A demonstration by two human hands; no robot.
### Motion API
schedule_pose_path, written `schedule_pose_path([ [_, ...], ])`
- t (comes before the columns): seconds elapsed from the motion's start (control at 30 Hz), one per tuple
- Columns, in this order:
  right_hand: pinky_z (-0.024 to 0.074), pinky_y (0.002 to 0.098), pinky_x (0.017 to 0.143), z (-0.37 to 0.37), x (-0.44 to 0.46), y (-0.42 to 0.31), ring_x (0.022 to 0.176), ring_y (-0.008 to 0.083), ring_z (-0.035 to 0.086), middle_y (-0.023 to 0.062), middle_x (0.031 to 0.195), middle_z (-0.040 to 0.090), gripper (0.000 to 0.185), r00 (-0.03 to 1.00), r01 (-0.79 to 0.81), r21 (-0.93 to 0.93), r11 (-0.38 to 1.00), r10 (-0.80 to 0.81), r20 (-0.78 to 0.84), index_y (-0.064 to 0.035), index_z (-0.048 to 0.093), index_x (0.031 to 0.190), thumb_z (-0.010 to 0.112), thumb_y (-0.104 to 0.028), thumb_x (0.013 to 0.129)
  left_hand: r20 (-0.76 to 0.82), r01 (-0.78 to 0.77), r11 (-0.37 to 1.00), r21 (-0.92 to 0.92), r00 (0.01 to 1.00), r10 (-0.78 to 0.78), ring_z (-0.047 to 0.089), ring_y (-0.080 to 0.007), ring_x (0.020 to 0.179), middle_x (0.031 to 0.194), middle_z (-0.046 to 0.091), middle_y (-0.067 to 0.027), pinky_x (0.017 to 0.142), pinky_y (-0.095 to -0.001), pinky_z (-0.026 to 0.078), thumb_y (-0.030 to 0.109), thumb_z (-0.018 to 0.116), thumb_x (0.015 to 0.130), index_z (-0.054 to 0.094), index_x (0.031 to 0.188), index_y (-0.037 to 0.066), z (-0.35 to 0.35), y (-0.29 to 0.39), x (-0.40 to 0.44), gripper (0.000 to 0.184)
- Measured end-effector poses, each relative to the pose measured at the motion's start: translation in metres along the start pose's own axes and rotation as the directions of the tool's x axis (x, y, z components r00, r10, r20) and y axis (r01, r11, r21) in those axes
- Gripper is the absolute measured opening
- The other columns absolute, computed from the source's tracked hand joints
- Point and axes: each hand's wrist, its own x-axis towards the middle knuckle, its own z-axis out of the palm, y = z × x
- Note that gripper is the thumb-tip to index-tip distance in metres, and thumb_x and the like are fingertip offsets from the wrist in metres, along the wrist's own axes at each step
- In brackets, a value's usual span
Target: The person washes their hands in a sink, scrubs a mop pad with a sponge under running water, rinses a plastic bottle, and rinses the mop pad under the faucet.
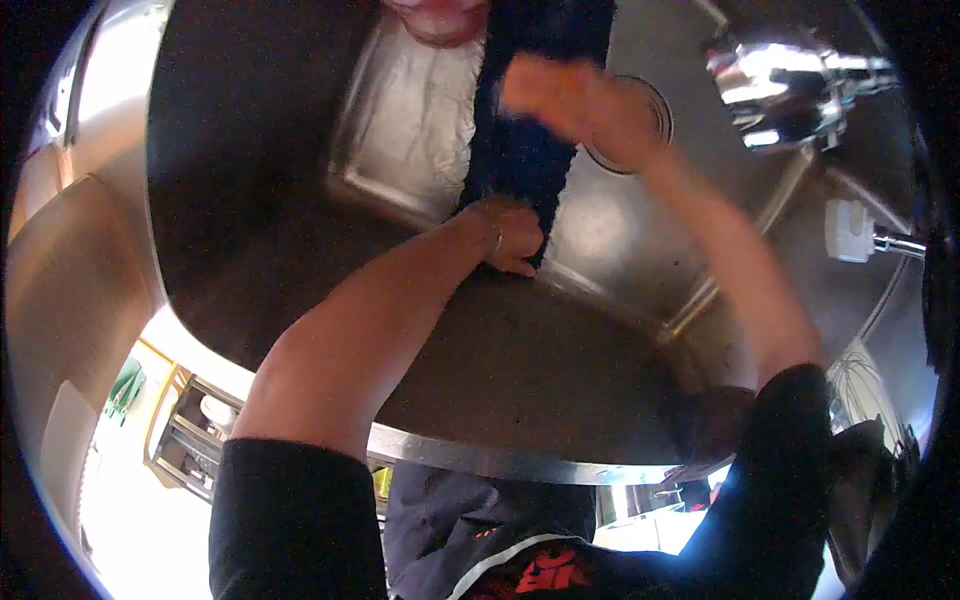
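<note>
A long dark blue strip [525, 160], which looks like cloth, lies across a metal sink [600, 235]. My left hand [508, 235] is closed on the near end of this strip, at its lower left edge. Above the strip, farther up in the view, is my right hand [560, 95], blurred by motion. Its fingers are smeared, so I cannot make out whether they hold anything. The round drain [664, 112] of the sink is partly hidden behind my right hand and wrist.
A shiny metal faucet [775, 85] stands at the upper right, with a white fitting [850, 230] below it. A reddish rounded thing [440, 20] is cut off at the top edge. The curved metal rim [500, 460] runs in front of my body.
</note>
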Motion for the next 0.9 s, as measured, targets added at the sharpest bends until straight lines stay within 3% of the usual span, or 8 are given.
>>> schedule_pose_path([
  [0.03, 0.0546, 0.0393, 0.09, -0.002, 0.012, 0.008, 0.103, 0.025, 0.065, 0.0005, 0.138, 0.055, 0.032, 0.996, 0.09, 0.397, 0.913, -0.088, -0.023, -0.0188, 0.06, 0.126, 0.053, -0.025, 0.096, 0.014, -0.012, 1.0, -0.025, 1.0, 0.012, 0.065, -0.0335, 0.104, 0.098, 0.072, -0.0151, 0.09, -0.0454, 0.052, 0.047, 0.067, 0.084, 0.075, 0.089, 0.01, 0.006, 0.002, 0.007, 0.038],
  [0.1, 0.0543, 0.0401, 0.09, 0.013, 0.002, -0.018, 0.104, 0.0261, 0.066, 0.0018, 0.129, 0.062, 0.031, 0.992, 0.039, -0.012, 0.999, -0.041, -0.118, -0.0206, 0.062, 0.124, 0.055, -0.029, 0.095, 0.076, -0.016, 0.999, -0.027, 0.997, 0.018, 0.066, -0.0342, 0.099, 0.091, 0.072, -0.0151, 0.088, -0.0455, 0.053, 0.05, 0.066, 0.083, 0.075, 0.082, 0.01, -0.001, -0.005, 0.011, 0.042],
  [0.17, 0.054, 0.041, 0.09, 0.005, 0.007, -0.026, 0.105, 0.0272, 0.067, 0.0031, 0.119, 0.068, 0.03, 0.969, -0.045, -0.469, 0.882, -0.076, -0.235, -0.0223, 0.064, 0.122, 0.058, -0.034, 0.095, 0.016, -0.053, 0.999, -0.009, 0.998, 0.053, 0.067, -0.0359, 0.091, 0.087, 0.071, -0.0171, 0.081, -0.0477, 0.053, 0.05, 0.063, 0.086, 0.074, 0.08, 0.008, -0.008, -0.001, 0.003, 0.044],
  [0.27, 0.054, 0.0412, 0.09, -0.002, -0.006, -0.017, 0.105, 0.0276, 0.067, 0.0039, 0.119, 0.067, 0.03, 0.993, 0.018, -0.332, 0.943, -0.055, -0.104, -0.0212, 0.064, 0.122, 0.057, -0.033, 0.095, -0.053, -0.072, 0.997, -0.014, 0.996, 0.071, 0.067, -0.0376, 0.081, 0.084, 0.069, -0.0195, 0.075, -0.0501, 0.054, 0.05, 0.061, 0.088, 0.072, 0.078, 0.006, -0.006, -0.002, -0.003, 0.046],
  [0.43, 0.0539, 0.0416, 0.089, -0.018, 0.006, 0.004, 0.103, 0.0287, 0.066, 0.0059, 0.119, 0.066, 0.03, 0.884, -0.447, -0.45, 0.773, 0.305, -0.354, -0.0186, 0.063, 0.122, 0.055, -0.03, 0.095, -0.042, -0.103, 0.995, -0.001, 0.994, 0.103, 0.067, -0.0375, 0.082, 0.085, 0.07, -0.0188, 0.075, -0.0499, 0.054, 0.051, 0.062, 0.087, 0.072, 0.078, 0.006, -0.006, -0.001, 0.002, 0.047],
  [0.6, 0.0539, 0.042, 0.088, -0.016, 0.011, -0.007, 0.102, 0.0297, 0.065, 0.0079, 0.119, 0.064, 0.031, 0.997, 0.018, -0.263, 0.965, -0.038, -0.071, -0.016, 0.062, 0.122, 0.054, -0.027, 0.095, -0.063, -0.074, 0.997, 0.003, 0.995, 0.074, 0.067, -0.0374, 0.082, 0.084, 0.069, -0.018, 0.075, -0.0502, 0.054, 0.053, 0.062, 0.085, 0.072, 0.077, 0.006, 0.003, -0.003, 0.006, 0.049],
  [0.73, 0.0538, 0.0423, 0.087, -0.025, 0.027, 0.006, 0.101, 0.0306, 0.064, 0.0095, 0.12, 0.063, 0.031, 0.907, -0.394, -0.422, 0.816, 0.273, -0.32, -0.0139, 0.061, 0.122, 0.053, -0.025, 0.095, -0.091, -0.072, 0.994, -0.081, 0.994, 0.064, 0.066, -0.0377, 0.083, 0.086, 0.069, -0.017, 0.078, -0.0501, 0.054, 0.055, 0.062, 0.085, 0.072, 0.078, 0.006, -0.003, 0.0, 0.002, 0.05],
  [0.9, 0.0538, 0.0428, 0.087, -0.025, 0.019, 0.001, 0.099, 0.0316, 0.063, 0.0115, 0.12, 0.061, 0.031, 0.987, -0.122, -0.304, 0.945, 0.083, -0.138, -0.0113, 0.06, 0.122, 0.051, -0.022, 0.095, -0.013, -0.015, 1.0, 0.024, 1.0, 0.015, 0.068, -0.0341, 0.091, 0.091, 0.071, -0.0159, 0.081, -0.0465, 0.054, 0.05, 0.067, 0.083, 0.075, 0.08, 0.008, 0.004, -0.004, 0.01, 0.043],
])
